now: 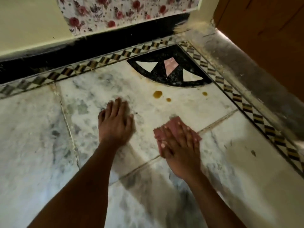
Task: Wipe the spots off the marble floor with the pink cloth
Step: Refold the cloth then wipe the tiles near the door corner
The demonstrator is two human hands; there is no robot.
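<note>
marble floor, white with grey veining, is filling most of the head view; three amber-brown spots are sitting on it near the far corner: a large spot, a small spot just beside it, and a third spot further to the right; all three are lying just in front of a black quarter-circle inlay with white and pink wedges; the pink cloth, folded flat, is lying on the floor nearer the person than the spots and apart from them, not touching any of them; the right hand is pressing down on the cloth with straight, spread fingers, covering most of it, so the grip is released rather than clenched; the left hand is resting flat on bare marble to the left of the cloth, fingers extended and holding nothing; both forearms are reaching in from the bottom edge; a checkered border strip is running along the floor's edges; beyond it a black skirting is meeting a cream wall, where a floral fabric is hanging; a brown wooden panel is standing at the right; the hands are looking slightly blurred.
</note>
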